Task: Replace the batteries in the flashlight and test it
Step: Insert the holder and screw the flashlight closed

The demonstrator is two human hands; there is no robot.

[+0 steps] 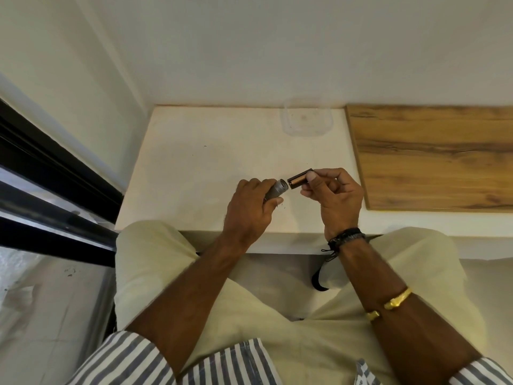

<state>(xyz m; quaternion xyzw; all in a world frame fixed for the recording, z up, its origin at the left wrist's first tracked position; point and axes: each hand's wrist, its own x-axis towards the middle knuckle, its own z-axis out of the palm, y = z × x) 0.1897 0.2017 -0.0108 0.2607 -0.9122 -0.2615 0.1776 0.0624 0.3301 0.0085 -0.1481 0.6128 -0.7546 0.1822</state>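
The left hand [249,209] hovers over the near half of the white worktop [208,162], its fingers [270,205] curled round the body of a grey flashlight [277,188]. Most of the barrel is hidden in the palm. Only the open, threaded end sticks out, pointing right and slightly away from the person.

Just beside that opening, not quite touching it, is a dark battery holder [298,180] with a copper-coloured cell showing in its side. The right hand [337,195] pinches the holder's far end between thumb and forefinger, with the other fingers loosely bent behind. The holder lines up roughly with the mouth of the flashlight. Both hands are closer to the near edge of the worktop than to the far one.

A clear plastic container [306,118] sits at the far edge against the wall. A wooden board [430,157] covers the right part of the worktop. A few small dark specks lie on the surface below the flashlight. The right wrist wears black bands [345,236], and a gold bangle [397,300] sits further up the forearm. A black strap [319,276] hangs below the near edge, between the person's knees.
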